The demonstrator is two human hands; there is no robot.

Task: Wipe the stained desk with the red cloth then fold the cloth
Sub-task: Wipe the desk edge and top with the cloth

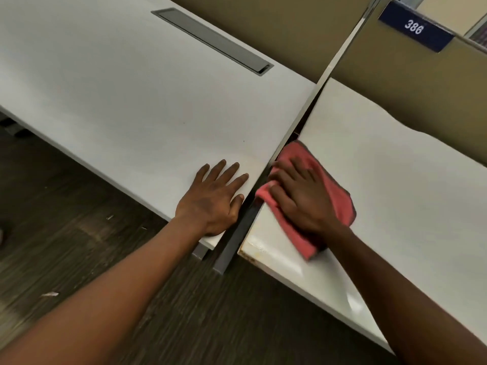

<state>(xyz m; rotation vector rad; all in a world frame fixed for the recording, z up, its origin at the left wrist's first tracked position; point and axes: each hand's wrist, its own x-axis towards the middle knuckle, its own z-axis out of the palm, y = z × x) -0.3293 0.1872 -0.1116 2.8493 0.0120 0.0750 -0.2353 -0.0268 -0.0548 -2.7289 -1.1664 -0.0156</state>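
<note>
The red cloth (340,204) lies spread on the right white desk (395,180), near its left edge by the divider. My right hand (300,198) presses flat on top of the cloth, fingers spread and pointing left, so part of the cloth is hidden under the palm. A brownish stain and wet streaks (259,248) mark the desk's near left corner, just below the cloth. My left hand (213,198) rests flat and open on the near right corner of the left white desk (131,101), holding nothing.
A thin metal-edged partition (326,72) separates the two desks, with tan panels behind. A grey cable-tray lid (213,40) is set into the left desk. A blue sign reading 386 (415,26) sits on the partition top. Dark wood-look floor (79,233) lies below.
</note>
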